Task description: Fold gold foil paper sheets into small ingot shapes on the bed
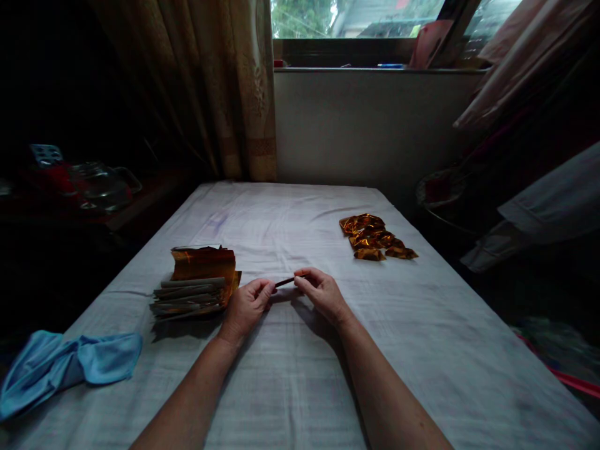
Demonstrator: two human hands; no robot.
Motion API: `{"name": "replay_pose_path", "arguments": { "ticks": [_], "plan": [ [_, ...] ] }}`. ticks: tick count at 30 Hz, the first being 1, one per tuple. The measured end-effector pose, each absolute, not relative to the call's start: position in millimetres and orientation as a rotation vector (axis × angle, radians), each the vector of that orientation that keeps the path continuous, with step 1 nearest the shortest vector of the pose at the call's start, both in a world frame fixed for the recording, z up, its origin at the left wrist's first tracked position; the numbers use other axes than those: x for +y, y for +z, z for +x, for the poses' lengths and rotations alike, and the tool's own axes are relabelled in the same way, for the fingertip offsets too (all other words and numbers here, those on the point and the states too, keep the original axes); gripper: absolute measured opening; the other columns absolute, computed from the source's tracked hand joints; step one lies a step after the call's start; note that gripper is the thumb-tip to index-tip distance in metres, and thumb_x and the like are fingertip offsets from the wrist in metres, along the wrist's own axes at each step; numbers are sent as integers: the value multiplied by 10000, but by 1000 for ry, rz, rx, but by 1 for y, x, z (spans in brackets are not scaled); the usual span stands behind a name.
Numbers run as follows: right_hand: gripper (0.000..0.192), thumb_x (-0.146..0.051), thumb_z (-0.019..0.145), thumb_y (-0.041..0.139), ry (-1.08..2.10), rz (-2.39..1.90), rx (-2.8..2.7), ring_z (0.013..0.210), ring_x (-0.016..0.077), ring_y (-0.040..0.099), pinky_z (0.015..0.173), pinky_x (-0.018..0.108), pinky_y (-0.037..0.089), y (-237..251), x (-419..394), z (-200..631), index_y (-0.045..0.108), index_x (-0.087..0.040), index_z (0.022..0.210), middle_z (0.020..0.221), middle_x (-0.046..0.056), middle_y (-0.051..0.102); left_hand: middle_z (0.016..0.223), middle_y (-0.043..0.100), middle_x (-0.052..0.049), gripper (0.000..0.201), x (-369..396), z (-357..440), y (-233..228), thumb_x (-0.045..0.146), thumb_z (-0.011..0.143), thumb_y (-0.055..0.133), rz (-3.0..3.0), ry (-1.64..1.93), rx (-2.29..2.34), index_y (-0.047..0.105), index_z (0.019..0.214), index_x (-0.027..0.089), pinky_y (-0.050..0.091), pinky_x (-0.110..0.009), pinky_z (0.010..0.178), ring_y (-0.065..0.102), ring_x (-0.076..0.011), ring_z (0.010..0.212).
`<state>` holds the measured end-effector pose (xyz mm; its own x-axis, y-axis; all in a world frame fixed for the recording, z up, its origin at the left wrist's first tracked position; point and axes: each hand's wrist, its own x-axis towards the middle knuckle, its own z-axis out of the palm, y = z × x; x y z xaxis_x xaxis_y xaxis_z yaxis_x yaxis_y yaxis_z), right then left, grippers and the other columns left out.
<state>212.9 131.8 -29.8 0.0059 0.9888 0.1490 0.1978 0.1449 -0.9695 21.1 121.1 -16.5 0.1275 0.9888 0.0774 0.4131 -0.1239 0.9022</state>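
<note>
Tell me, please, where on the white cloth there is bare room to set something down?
The white cloth is bare beyond the hands to the far edge, between the gold paper stack and folded gold pieces. It is also bare right of the right hand. It is crowded around the left hand, beside the stack, and at the blue cloth.

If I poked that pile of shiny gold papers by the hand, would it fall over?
Probably it would slide apart rather than topple: the stack of gold papers lies low on the white cloth, its sheets already fanned unevenly. The top sheets stand bent up, so they look thin, light and floppy. Foil-like surfaces likely slip easily.
</note>
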Motion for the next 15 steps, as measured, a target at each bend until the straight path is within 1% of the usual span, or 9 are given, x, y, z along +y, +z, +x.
{"name": "replay_pose_path", "arguments": {
  "ticks": [3, 5, 7, 9, 12, 15],
  "plan": [
    [311, -452, 793, 631, 955, -1277, -1385, 709, 176, 669, 646, 285, 556, -32, 132, 213, 735, -171, 875, 817, 61, 732, 723, 713, -23, 396, 120, 21, -18, 531, 865, 548, 1691, 1015, 1433, 734, 879, 181, 457, -225, 579, 630, -161, 636],
    [294, -428, 776, 665, 931, -1287, -1379, 761, 185, 679, 690, 298, 566, -34, 132, 213, 749, -180, 912, 881, 72, 745, 772, 734, -33, 382, 119, 21, -19, 516, 877, 537, 1727, 1038, 1473, 735, 901, 190, 473, -229, 592, 656, -174, 674],
    [314, -415, 770, 688, 935, -1278, -1380, 782, 190, 688, 721, 313, 575, -36, 132, 214, 755, -184, 971, 918, 77, 753, 777, 741, -38, 380, 118, 20, -19, 510, 892, 519, 1761, 1046, 1512, 731, 902, 194, 484, -231, 592, 673, -183, 687],
    [336, -418, 772, 698, 961, -1259, -1374, 792, 196, 699, 741, 332, 585, -38, 132, 214, 757, -185, 1006, 931, 79, 760, 778, 747, -38, 376, 118, 20, -20, 504, 903, 511, 1786, 1051, 1537, 729, 904, 198, 498, -234, 605, 688, -187, 695],
    [334, -425, 771, 697, 995, -1244, -1337, 825, 217, 711, 765, 361, 593, -40, 131, 214, 766, -187, 994, 943, 84, 768, 834, 770, -47, 368, 117, 20, -20, 492, 918, 507, 1838, 1078, 1558, 732, 926, 202, 526, -252, 661, 718, -201, 734],
    [330, -414, 771, 683, 1030, -1246, -1309, 849, 236, 719, 758, 373, 600, -39, 131, 213, 773, -187, 993, 939, 87, 773, 891, 783, -59, 363, 116, 20, -21, 465, 944, 480, 1906, 1085, 1580, 734, 956, 206, 545, -268, 699, 737, -213, 775]
  ]
}}
